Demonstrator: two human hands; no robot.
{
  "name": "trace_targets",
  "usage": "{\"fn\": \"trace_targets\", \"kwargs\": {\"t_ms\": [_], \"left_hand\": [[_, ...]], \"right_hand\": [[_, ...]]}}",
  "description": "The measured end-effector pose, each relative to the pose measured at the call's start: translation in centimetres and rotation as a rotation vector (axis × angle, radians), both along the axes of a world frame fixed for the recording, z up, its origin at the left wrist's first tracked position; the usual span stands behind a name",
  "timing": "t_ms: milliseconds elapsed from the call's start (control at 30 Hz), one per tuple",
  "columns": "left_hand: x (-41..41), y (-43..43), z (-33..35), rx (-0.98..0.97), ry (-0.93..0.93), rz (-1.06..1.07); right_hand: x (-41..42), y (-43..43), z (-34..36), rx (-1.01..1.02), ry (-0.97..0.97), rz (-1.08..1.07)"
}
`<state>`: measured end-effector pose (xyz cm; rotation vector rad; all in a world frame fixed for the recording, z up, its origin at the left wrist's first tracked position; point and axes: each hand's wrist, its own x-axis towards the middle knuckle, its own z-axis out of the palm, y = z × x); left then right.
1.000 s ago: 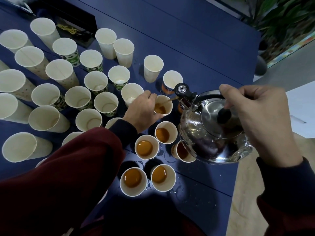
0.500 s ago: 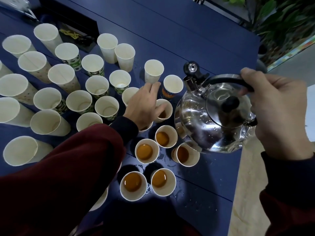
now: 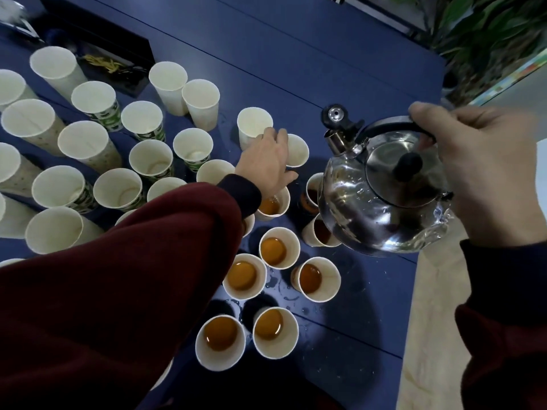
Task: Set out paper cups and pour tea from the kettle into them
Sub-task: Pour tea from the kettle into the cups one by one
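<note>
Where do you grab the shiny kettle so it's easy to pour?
By the black handle arching over the top of the kettle, coming from above at the end away from the spout. The handle stands clear of the metal, leaving room for fingers, and the right hand grips it there. The rest is round, smooth metal, likely a poor hold.

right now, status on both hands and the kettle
Left hand at empty cup, grip unclear. Right hand holds kettle aloft, not pouring. Filled cups crowd beneath it.
</note>
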<state>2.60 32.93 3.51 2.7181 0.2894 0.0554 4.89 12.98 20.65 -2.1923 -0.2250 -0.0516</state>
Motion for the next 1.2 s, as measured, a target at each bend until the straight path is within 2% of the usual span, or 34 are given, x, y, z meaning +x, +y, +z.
{"fn": "trace_targets", "kwargs": {"t_ms": [667,1200], "left_hand": [[1.5,0.1,-1.2,-0.157,0.014,-0.025],[1.5,0.2,-1.0,-0.190,0.011,0.027]], "right_hand": [[2.1,0.9,-2.1,-0.177,0.061,0.039],[1.7,0.8,-1.6,-0.196,0.052,0.043]]}}
